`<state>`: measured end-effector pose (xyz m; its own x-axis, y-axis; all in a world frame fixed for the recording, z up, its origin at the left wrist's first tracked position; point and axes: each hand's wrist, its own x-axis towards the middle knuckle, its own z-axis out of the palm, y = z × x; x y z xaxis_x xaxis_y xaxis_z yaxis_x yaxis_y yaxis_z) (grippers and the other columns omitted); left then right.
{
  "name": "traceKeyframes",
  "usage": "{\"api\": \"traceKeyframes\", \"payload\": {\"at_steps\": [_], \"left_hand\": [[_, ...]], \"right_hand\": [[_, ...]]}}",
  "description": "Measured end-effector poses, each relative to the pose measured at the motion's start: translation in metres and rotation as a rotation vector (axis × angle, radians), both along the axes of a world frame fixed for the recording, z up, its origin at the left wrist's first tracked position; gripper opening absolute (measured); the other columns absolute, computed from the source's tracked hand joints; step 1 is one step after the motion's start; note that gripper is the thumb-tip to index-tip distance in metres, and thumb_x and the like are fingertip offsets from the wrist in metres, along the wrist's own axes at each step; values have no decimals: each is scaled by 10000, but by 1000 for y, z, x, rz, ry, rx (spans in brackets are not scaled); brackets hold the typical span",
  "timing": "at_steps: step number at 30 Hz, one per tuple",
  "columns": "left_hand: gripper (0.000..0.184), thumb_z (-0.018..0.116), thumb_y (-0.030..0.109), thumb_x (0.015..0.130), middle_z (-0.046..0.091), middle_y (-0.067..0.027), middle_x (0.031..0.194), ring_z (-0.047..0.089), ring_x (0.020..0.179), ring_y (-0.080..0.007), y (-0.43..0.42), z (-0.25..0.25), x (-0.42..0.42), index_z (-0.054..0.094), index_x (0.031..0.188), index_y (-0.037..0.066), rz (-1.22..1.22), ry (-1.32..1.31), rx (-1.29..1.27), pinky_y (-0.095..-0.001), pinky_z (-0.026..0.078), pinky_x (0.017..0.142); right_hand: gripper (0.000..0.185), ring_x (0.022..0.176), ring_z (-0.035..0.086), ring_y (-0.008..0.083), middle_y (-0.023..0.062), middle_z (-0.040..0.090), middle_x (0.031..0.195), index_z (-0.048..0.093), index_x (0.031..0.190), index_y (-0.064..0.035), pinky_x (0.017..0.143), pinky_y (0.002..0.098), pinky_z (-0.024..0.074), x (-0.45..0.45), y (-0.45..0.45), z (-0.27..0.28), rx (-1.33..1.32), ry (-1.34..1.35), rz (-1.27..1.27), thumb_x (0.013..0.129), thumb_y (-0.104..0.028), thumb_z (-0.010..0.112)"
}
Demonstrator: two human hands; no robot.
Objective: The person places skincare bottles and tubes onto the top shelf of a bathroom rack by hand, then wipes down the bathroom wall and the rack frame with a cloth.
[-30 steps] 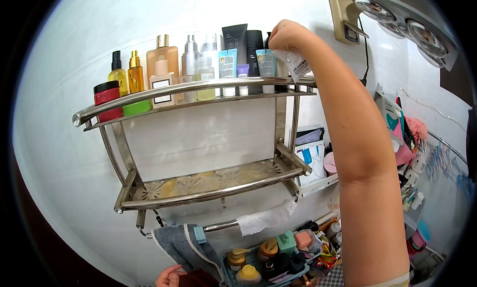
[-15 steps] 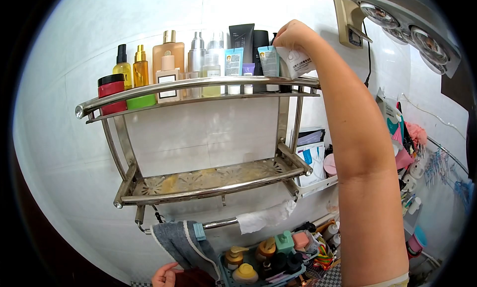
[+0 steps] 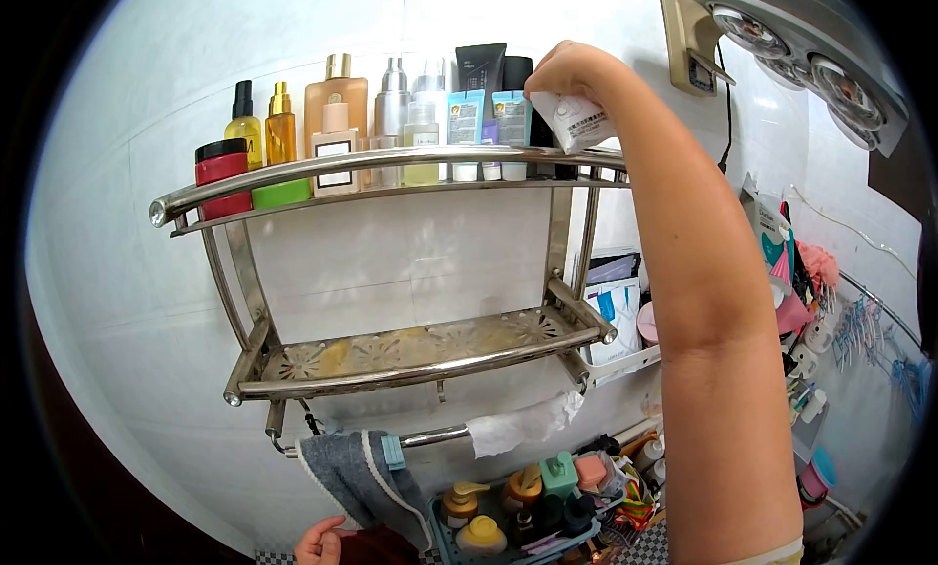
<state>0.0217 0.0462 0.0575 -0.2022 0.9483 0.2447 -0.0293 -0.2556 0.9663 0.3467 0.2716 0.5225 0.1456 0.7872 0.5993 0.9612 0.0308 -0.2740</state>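
My right hand (image 3: 565,74) is closed on a crumpled white packet (image 3: 583,123) with small dark print, at the right end of the top shelf (image 3: 410,158). Its fingertips are beside a light-blue tube (image 3: 512,120); whether they touch it I cannot tell. Left of that tube stand a small purple tube (image 3: 490,135) and another light-blue tube (image 3: 465,120), with a dark tube (image 3: 480,68) and a black bottle (image 3: 518,73) behind. Low in the view, my left hand (image 3: 320,543) has loosely curled fingers, the index finger apart, and nothing visible in it, near a grey cloth (image 3: 357,477).
Further left on the shelf are a red jar (image 3: 223,181), yellow bottles (image 3: 280,125) and a peach bottle (image 3: 336,94). A patterned metal lower shelf (image 3: 410,355), a rail (image 3: 430,436) with white paper (image 3: 525,424), and a bottle basket (image 3: 445,541) are below. A heat lamp (image 3: 750,29) hangs upper right.
The right-hand light-blue tube has shifted left, closer to the other one and partly over the purple tube. My right hand with the white packet has moved slightly left along the shelf.
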Motion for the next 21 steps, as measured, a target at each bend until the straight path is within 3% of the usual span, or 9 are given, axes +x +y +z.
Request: {"api": "traceKeyframes", "payload": {"at_steps": [7,9,13,21], "left_hand": [[345,498,249,908,615,-66,884,556,788,-125,1,3,-2,543,1131,-10,5,0,-10,-243,447,723],[345,499,246,908,616,-66,882,557,782,-125,1,1,-4,541,1132,-12,3,-19,-35,-244,449,718],[345,496,239,909,617,-68,878,561,769,-126,6,-7,-6,533,1136,-18,-9,-50,-42,-247,453,710],[344,497,235,909,618,-68,879,565,774,-127,7,-9,-5,527,1139,-19,-29,-57,-34,-246,456,715]], "right_hand": [[300,723,621,246,154,636,917,678,951,-71,637,362,503,40,15,7,106,116,85,668,-173,670],[273,742,614,227,134,640,921,683,951,-90,653,347,502,52,24,13,57,-76,-29,689,-152,642],[245,754,599,200,104,647,912,694,927,-126,671,312,493,59,24,7,-62,-139,-75,693,-125,623],[198,704,597,210,107,645,829,688,855,-71,640,331,494,51,25,7,-55,-106,-82,667,-127,663]]}}
